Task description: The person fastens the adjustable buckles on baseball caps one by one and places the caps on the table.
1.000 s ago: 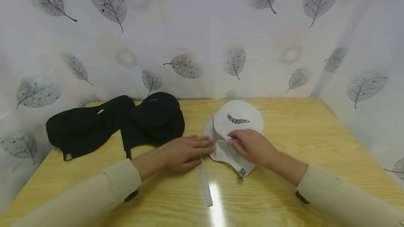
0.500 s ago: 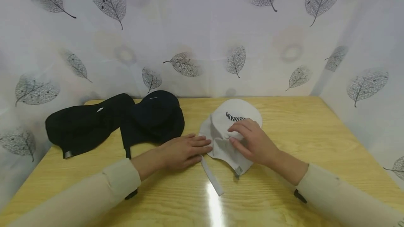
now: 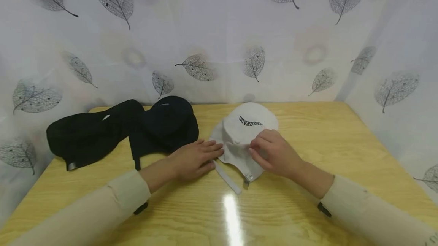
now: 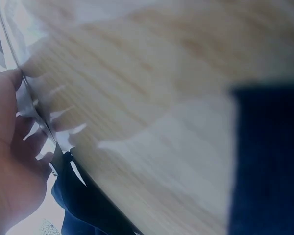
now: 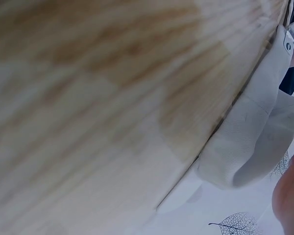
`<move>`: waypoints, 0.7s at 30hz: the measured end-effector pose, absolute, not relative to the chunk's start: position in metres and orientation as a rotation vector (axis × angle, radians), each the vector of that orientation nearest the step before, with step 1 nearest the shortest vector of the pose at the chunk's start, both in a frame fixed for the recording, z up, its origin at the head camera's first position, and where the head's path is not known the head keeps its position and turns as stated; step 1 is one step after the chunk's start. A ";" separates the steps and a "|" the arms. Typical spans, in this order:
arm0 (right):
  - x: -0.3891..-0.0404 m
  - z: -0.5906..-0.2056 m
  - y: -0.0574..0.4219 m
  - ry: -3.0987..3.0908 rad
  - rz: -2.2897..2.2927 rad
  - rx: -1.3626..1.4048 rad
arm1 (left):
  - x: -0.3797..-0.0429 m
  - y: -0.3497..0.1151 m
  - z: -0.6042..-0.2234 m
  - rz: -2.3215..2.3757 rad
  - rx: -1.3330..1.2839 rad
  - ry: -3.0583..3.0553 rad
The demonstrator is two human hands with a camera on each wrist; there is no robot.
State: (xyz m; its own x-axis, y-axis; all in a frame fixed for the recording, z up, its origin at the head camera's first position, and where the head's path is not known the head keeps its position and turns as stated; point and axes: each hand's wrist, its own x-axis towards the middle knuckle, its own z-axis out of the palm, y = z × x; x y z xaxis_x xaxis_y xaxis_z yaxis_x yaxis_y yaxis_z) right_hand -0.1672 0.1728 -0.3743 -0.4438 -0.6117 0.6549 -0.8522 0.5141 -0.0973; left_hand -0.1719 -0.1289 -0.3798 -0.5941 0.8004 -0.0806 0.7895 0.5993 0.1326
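Observation:
A white cap (image 3: pixel 252 115) with the dark word COLORADO on its crown lies right of the table's middle. My left hand (image 3: pixel 195 160) lies flat, fingers straight, with its fingertips at the cap's left edge. A pale strap (image 3: pixel 227 177) runs out from under it across the wood. My right hand (image 3: pixel 276 154) has its thumb and index finger brought together at a crease in the cap, pinching the fabric. The metal clasp (image 3: pixel 248 176) sits at the near end of the cap. In the right wrist view the folded white cap (image 5: pixel 245 137) shows beside the fingers.
Two dark caps lie to the left: a black cap (image 3: pixel 90 135) and a navy cap (image 3: pixel 169 124) touching it. The wooden table (image 3: pixel 291 211) ends at a leaf-patterned curtain (image 3: pixel 219 21) behind and at both sides.
The right fingers opened off the fabric, then closed on it again. The white cap and its clasp have shifted left. The strap has swung right, and the left hand has slid slightly left.

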 end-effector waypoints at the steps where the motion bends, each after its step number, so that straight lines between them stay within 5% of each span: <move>1: -0.166 -0.376 0.173 -2.199 0.573 1.201 | -0.171 -0.129 -0.381 0.120 1.333 2.690; 21: -0.165 -0.378 0.166 -2.512 0.563 1.688 | -0.177 -0.121 -0.385 0.233 1.161 2.774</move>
State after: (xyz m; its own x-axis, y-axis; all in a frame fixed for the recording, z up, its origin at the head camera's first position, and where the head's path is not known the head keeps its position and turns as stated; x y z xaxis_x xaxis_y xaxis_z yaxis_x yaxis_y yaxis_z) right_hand -0.1651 0.1663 -0.3779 -0.3970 -0.8826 0.2518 -0.9057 0.3322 -0.2633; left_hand -0.1773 -0.1214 -0.3849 -0.6972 0.7148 -0.0556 0.6955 0.6931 0.1896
